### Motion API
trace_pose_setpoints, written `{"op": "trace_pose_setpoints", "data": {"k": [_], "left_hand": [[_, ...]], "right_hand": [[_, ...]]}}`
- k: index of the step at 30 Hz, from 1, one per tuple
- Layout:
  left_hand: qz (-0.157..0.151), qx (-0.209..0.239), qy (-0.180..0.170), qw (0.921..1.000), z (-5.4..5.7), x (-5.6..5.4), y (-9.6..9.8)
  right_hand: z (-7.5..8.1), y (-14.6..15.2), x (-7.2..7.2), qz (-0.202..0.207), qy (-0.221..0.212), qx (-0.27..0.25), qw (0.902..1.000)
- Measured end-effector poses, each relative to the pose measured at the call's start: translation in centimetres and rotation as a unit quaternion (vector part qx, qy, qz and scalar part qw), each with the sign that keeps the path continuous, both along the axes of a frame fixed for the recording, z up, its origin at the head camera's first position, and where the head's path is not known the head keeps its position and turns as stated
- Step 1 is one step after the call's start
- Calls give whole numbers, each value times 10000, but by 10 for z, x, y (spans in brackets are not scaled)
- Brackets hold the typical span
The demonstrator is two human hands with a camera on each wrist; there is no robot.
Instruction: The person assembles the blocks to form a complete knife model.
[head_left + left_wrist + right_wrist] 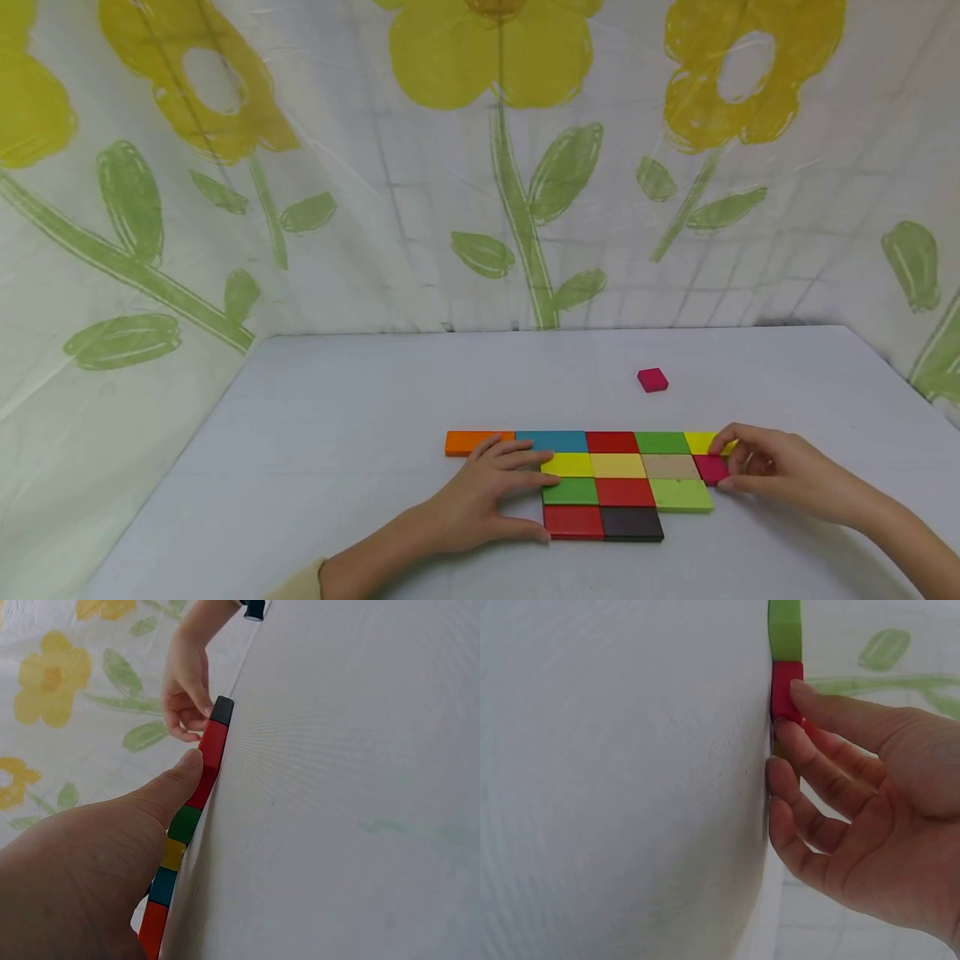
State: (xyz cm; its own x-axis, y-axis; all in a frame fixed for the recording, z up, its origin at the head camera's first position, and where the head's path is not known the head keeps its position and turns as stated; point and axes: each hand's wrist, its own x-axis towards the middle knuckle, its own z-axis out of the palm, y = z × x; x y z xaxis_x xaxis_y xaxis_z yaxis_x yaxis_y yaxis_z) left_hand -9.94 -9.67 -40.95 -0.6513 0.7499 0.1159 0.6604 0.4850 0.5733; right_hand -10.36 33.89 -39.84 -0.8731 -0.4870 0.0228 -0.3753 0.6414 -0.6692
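Flat coloured blocks lie edge to edge in stepped rows on the white table in the head view. My right hand [787, 475] pinches a crimson block [711, 469] between thumb and fingers at the right end of the second row, beside a tan block [670, 467]. The right wrist view shows the thumb on that crimson block [786, 690], next to a light green one [785, 634]. On the left side, my left hand [480, 500] rests with fingers spread over the row ends. Its thumb touches the red block [573, 522] of the front row, beside a black block [632, 523].
A loose crimson block [652, 380] lies behind the rows. The back row runs from an orange block [468, 442] through blue, red and green to yellow. Behind the white table [337, 400] hangs a curtain [337, 275] painted with flowers.
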Motion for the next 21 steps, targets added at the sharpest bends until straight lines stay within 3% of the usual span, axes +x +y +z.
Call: {"op": "trace_pose_setpoints", "data": {"k": [11, 21], "left_hand": [[-18, 115, 25, 9999, -1, 0, 0], [10, 90, 31, 10000, 0, 1, 1]], "right_hand": [[3, -1, 0, -51, -71, 184, 9998], [16, 0, -5, -20, 287, 259, 9992]]}}
